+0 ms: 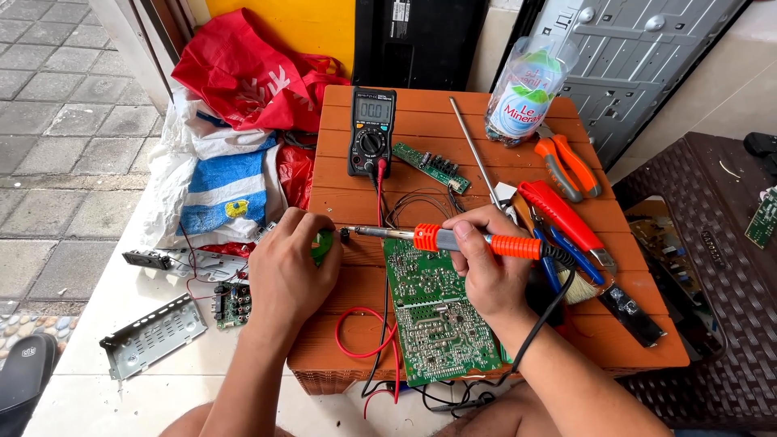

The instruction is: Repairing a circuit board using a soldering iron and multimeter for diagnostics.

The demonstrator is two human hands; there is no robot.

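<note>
On wooden table (pixel 453 129) | right hand (pixel 486 259) clamped soldering iron (pixel 453 239), tip beside left hand (pixel 287 271) | left hand pinched green object (pixel 324 245) | circuit board (pixel 433 311) below.

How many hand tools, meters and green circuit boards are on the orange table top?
Soldering iron, held in the right hand: 1
Pliers and cutters: 3, orange pliers, red-handled, blue-handled
Multimeter: 1
Green circuit boards: 2, large board, narrow strip board
Total: 7
The left hand holds a small green thing, not counted.
</note>
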